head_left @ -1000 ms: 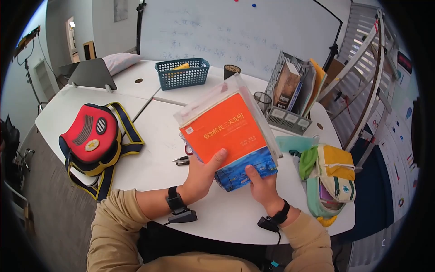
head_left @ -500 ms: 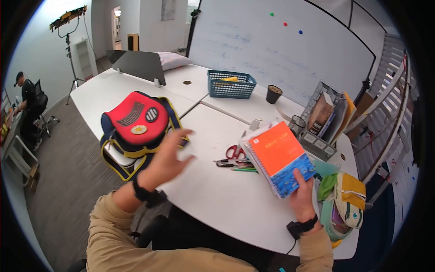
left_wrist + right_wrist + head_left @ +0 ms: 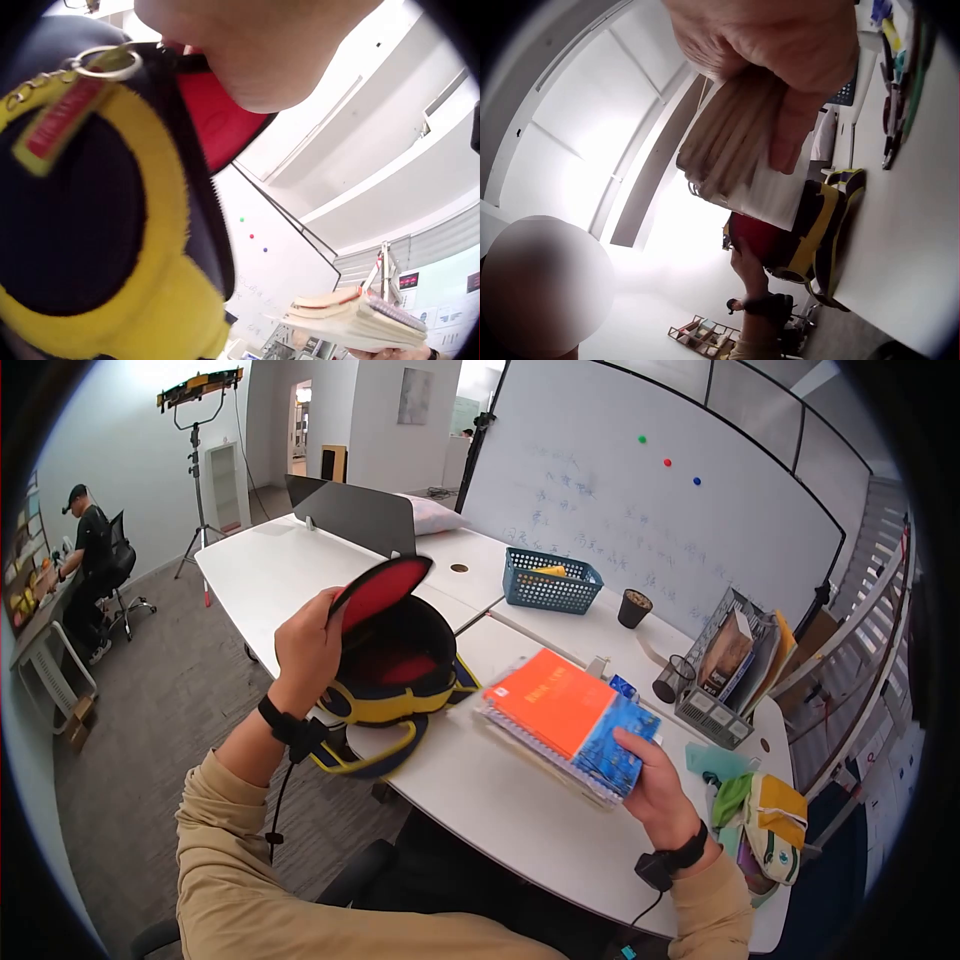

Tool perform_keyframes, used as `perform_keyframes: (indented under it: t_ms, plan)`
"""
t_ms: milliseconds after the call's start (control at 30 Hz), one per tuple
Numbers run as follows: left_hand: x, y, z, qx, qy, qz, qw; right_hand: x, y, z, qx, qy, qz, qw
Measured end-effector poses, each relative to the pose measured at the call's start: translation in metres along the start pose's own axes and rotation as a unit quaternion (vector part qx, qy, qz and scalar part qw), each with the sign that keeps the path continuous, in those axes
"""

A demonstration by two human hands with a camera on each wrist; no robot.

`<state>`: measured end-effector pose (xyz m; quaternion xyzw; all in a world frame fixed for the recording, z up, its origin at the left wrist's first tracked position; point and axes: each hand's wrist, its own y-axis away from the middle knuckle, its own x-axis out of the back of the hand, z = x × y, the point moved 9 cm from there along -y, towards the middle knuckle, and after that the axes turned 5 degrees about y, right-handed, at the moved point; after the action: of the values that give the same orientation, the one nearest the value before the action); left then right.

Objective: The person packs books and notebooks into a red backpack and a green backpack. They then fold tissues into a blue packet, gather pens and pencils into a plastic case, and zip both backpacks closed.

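My left hand (image 3: pixel 308 650) grips the edge of the raised flap (image 3: pixel 388 592) of a dark backpack with yellow trim (image 3: pixel 390 705). The flap's red lining faces me, and the bag's dark inside shows below it. In the left wrist view, a ring with a small tag (image 3: pixel 64 124) hangs on the bag's front. My right hand (image 3: pixel 662 795) holds a stack of books (image 3: pixel 739 142), thumb on top and fingers beneath. A spiral-bound book with an orange and blue cover (image 3: pixel 560 705) lies uppermost. The stack hangs tilted over the table, right of the bag.
Pens (image 3: pixel 900 97) lie on the white table (image 3: pixel 480 815). Farther back stand a teal basket (image 3: pixel 550 582), a dark pot (image 3: pixel 633 608) and a desk organizer (image 3: pixel 712 720) with books. A green and yellow bag (image 3: pixel 775 825) is at the right edge. Another person (image 3: pixel 92 555) sits far left.
Both hands were on the books; the left let go, moved left to the backpack and lifted its flap open. The right hand kept the stack and tilted it leftward. The head view turned left.
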<state>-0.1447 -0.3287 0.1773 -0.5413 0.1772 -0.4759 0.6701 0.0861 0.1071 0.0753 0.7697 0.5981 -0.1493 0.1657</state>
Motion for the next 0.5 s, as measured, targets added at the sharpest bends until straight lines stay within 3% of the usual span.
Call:
perform_keyframes:
  t_ms: [200,500]
  plan:
    - [0.004,0.021,0.018,0.011,0.086,-0.008,0.996,-0.087,-0.046,0.001,-0.081,0.002,-0.062,0.995]
    - [-0.008,0.039,0.025,0.048,0.186,-0.044,0.98,-0.141,-0.096,0.046,-0.169,0.132,-0.072,0.974]
